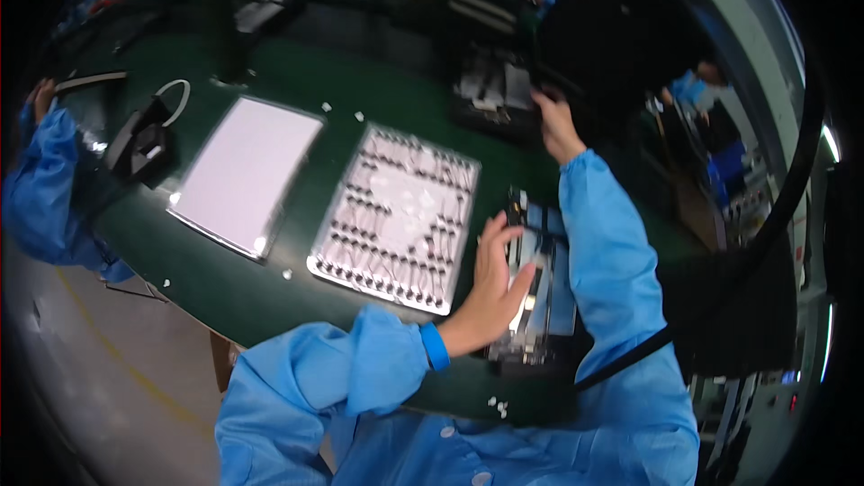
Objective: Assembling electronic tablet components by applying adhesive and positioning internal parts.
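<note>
My left hand (495, 292), with a blue band (435, 346) at its wrist, rests on an opened flat electronic device (560, 292). Its fingers are stretched out and the thumb stands apart. The device has a black frame, silvery parts and a bluish panel. My right hand (560, 129) reaches farther away, its fingers closed at the right edge of a dark unit (486, 94) with grey parts. What those fingers hold is hidden in the dark. Left of the device lies a pale tray (416, 207) with rows of small black parts on thin wires.
A white flat panel (247, 175) lies left of the tray on the green table (216, 283). Beyond it stands a black object (144, 148) with a white cable loop. White scraps (498, 407) dot the table. Another person's blue sleeve (45, 180) is at far left; others work at the back.
</note>
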